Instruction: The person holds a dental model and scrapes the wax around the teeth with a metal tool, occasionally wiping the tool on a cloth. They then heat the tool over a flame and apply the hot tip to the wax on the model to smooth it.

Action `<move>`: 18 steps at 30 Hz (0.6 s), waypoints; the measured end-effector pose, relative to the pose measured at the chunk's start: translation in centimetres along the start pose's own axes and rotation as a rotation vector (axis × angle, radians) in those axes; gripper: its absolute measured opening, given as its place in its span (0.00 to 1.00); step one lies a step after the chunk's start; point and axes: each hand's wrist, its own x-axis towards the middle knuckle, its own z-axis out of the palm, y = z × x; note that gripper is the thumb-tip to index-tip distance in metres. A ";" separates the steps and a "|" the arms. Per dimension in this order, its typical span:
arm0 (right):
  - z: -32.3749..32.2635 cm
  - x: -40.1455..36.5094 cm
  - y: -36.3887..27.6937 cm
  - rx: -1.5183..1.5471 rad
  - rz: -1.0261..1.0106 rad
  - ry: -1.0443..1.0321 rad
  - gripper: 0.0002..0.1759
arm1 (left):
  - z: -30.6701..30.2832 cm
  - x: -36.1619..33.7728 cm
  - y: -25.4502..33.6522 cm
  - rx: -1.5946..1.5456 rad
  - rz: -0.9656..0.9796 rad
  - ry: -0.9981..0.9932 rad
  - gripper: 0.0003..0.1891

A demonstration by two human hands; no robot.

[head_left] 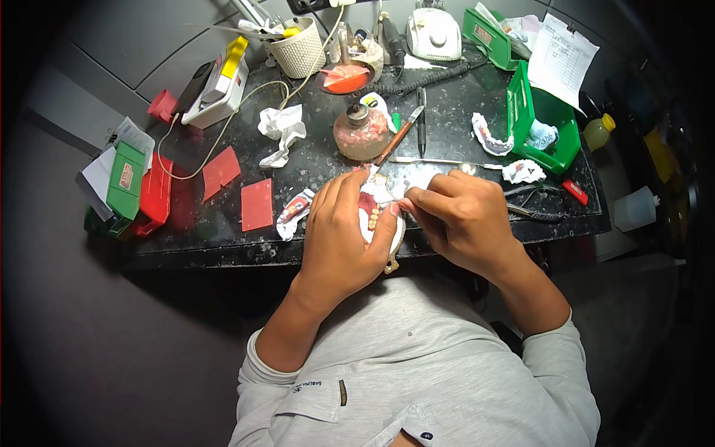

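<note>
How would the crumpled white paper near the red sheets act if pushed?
The crumpled paper is probably light, since it looks thin. Its loose folds suggest it would squash easily, and its uneven shape should keep it from rolling.

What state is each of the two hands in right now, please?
Left hand: holding the dental model.
Right hand: closed, fingers curled beside the model; whether they pinch anything cannot be told.
</note>
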 end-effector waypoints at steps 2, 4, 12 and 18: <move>-0.3 0.2 0.0 -0.058 -0.027 -0.054 0.09 | 0.3 0.0 -0.2 0.006 0.010 0.023 0.27; -0.3 0.3 -0.1 -0.097 -0.051 -0.048 0.09 | 0.4 0.1 -0.3 -0.026 0.002 0.050 0.23; 0.8 -0.3 -1.0 -0.217 -0.073 0.029 0.08 | 0.6 0.1 -0.4 -0.018 -0.006 0.090 0.20; 2.2 -1.1 -1.8 -0.276 -0.033 0.130 0.09 | 0.7 0.0 -0.4 0.019 -0.003 0.117 0.19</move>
